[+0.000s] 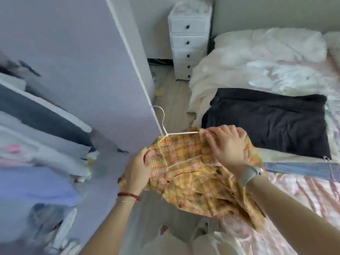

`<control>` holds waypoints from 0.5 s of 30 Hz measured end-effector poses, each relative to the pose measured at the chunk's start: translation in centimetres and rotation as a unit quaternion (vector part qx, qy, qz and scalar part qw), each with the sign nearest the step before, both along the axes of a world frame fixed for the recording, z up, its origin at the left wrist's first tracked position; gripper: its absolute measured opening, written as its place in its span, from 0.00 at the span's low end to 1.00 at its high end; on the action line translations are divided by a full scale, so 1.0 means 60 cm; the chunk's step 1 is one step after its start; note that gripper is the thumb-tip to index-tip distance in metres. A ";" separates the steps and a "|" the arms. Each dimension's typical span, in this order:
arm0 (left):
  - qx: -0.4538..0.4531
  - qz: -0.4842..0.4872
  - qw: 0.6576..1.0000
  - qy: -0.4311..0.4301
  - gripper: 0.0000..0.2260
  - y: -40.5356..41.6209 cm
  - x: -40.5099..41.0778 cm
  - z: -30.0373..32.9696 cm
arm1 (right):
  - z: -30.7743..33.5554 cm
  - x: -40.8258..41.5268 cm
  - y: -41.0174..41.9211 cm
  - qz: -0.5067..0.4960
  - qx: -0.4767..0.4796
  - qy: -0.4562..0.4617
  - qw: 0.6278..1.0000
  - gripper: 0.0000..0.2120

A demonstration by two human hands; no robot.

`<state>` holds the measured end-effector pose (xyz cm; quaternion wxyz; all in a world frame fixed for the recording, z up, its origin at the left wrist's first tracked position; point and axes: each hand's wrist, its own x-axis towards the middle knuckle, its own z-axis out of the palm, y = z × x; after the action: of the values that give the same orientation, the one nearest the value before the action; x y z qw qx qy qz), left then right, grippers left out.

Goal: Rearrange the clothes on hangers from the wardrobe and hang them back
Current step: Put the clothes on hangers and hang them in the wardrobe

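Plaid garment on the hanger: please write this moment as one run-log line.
plaid garment on white hanger | left hand grips | right hand grips | not hung

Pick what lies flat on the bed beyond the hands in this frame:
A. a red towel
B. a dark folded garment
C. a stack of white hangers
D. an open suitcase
B: a dark folded garment lies spread on the bed, just past the right hand, which grips the yellow plaid garment together with the left hand.

Bed point(301, 196) bears a dark garment point(266, 120) and white duvet point(257, 59).
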<state>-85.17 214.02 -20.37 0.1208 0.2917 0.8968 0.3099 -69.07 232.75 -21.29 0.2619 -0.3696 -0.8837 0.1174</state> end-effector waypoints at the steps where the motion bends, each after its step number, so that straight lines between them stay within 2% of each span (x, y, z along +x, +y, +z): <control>1: 0.010 0.042 0.999 0.002 0.13 -0.027 -0.016 0.002 | 0.017 -0.044 -0.016 0.022 0.010 -0.003 1.000 0.21; 5: 0.065 0.162 0.984 0.026 0.09 -0.114 -0.071 0.029 | 0.079 -0.185 -0.086 0.072 0.068 -0.019 0.995 0.28; 10: 0.101 0.239 0.955 0.141 0.11 -0.211 -0.155 0.107 | 0.139 -0.301 -0.168 0.167 0.074 0.030 0.983 0.20; 12: 0.122 0.243 0.941 0.200 0.10 -0.253 -0.187 0.134 | 0.156 -0.339 -0.192 0.220 0.038 0.054 0.973 0.18; 15: 0.107 0.251 0.924 0.269 0.07 -0.318 -0.225 0.156 | 0.177 -0.391 -0.225 0.297 -0.005 0.070 0.952 0.20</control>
<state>-98.65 194.96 -11.02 -0.2392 0.1408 0.9007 0.3343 -92.53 219.25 -10.69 0.2744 -0.0828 -0.9324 0.2200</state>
